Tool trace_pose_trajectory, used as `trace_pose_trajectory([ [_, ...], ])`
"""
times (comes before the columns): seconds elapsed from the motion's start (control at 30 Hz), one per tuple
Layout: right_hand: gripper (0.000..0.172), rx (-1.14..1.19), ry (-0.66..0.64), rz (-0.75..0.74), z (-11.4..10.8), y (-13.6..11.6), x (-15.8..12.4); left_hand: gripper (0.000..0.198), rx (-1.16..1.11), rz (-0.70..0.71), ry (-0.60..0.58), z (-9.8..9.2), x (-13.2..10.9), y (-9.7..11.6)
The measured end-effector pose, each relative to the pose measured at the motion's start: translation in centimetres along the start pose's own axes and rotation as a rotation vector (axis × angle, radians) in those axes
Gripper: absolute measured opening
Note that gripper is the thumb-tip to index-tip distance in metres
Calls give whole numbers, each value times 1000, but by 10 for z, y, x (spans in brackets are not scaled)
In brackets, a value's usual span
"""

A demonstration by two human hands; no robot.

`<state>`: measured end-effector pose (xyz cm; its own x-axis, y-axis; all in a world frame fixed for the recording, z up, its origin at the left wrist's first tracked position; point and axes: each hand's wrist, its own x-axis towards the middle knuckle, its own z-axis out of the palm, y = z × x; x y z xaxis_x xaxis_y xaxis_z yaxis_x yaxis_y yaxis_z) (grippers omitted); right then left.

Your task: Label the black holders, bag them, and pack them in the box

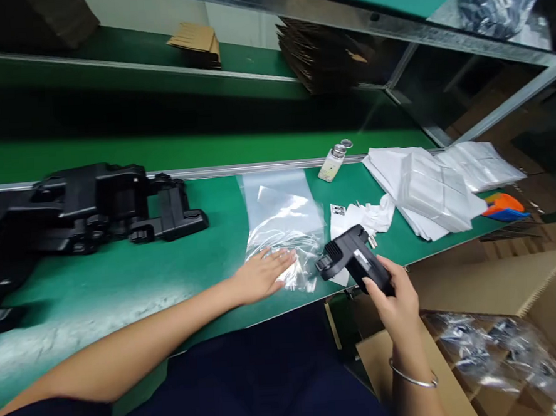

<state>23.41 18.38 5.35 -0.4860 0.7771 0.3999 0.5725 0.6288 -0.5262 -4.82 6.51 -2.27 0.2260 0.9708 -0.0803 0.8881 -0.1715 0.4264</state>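
Observation:
My left hand lies flat with its fingers spread on the lower part of a stack of clear plastic bags on the green table. My right hand grips one end of a black plastic part with a small white label. The part is held near the table's front edge, over a white paper sheet with printed codes. Crumpled white material sits just behind the part.
Several black parts are piled at the left. A small bottle, wrapped white packs and an orange-blue object stand to the right. An open carton holds bagged items at the lower right. Folded cardboard lies on the shelf.

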Motion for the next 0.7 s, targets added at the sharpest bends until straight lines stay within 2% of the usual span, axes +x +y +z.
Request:
trace_pose_trajectory([
  [0.1,39,41,-3,3,4,5,-4,58,59,-179,69,-13,26,-11],
  [0.2,38,62,-24,-74,10,0,-7,56,65,-219,125,-22,41,-18],
  [0.3,38,87,-77,-100,11,-4,-13,51,48,-178,197,-19,29,-15],
  [0.4,36,143,-205,-160,12,-11,-16,30,13,-215,175,-19,13,-15],
  [0.57,37,339,-493,-289,37,-39,-10,28,-88,-272,124,-43,17,-21],
  [0.63,37,360,-516,-259,50,-46,-9,30,-114,-288,123,-55,14,-22],
  [0.7,35,324,-455,-202,60,-46,-8,33,-127,-306,140,-64,4,-21],
])
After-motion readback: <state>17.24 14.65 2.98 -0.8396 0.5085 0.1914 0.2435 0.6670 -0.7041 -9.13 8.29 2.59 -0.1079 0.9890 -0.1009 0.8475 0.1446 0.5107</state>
